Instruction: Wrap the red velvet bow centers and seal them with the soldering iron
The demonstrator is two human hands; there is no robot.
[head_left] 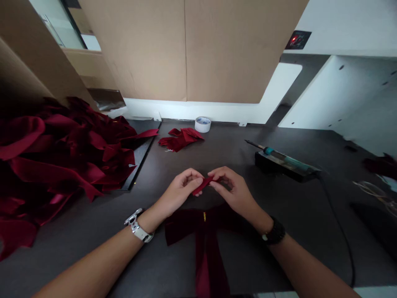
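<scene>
Between both hands, above the dark table, is a short folded strip of red ribbon [201,187]. My left hand [185,186] pinches its left end with thumb and fingers. At the other end, my right hand [228,186] is closed on it, thumb and forefinger together. Just below the hands lies a dark red velvet bow [206,248] with long tails and a small gold-coloured piece [204,216] at its middle. Beyond the hands sits a small bunch of red ribbon pieces [180,139].
A large heap of red ribbon bows [71,153] covers the left side. A roll of tape [202,124] stands at the back. To the right, a soldering iron [263,147] rests on a black holder [288,169], its cable [338,223] trailing forward. Cardboard [186,49] covers the back panel.
</scene>
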